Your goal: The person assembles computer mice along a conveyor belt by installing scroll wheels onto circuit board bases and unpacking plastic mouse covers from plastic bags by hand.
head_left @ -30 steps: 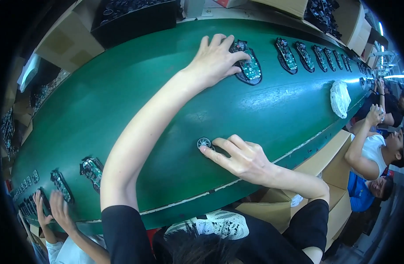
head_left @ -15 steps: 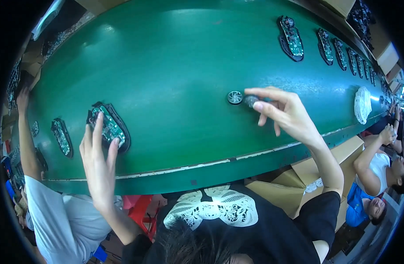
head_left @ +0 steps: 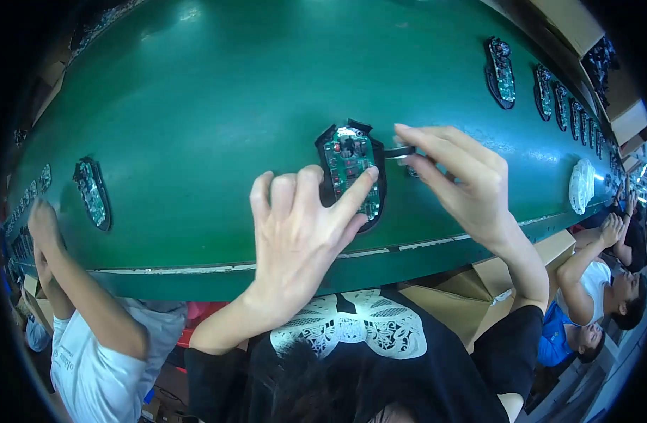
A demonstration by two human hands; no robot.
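An open computer mouse base (head_left: 351, 158) with a green circuit board in a black shell lies on the table before me. Its upper half shows, and part of its lower left edge is behind my fingers. My left hand (head_left: 295, 218) grips it, with index finger and thumb pressed on the board and shell and the other fingers curled beside it. Just right of the base, my right hand (head_left: 464, 173) pinches a dark, round scroll wheel (head_left: 399, 151) edge-on between thumb and fingers. Under that hand a second wheel (head_left: 412, 171) is partly hidden on the table.
Another mouse base (head_left: 92, 194) lies to the left, near a co-worker's hands (head_left: 45, 225). One more base (head_left: 501, 74) leads a row along the far right edge of the green table (head_left: 217, 92). A white crumpled bundle (head_left: 581, 185) sits at right, above an open cardboard box (head_left: 450, 299).
My left hand has brought the mouse base from the left to the middle. My right hand now holds a wheel raised beside the base. The co-worker's arm has shifted, and the view has moved slightly.
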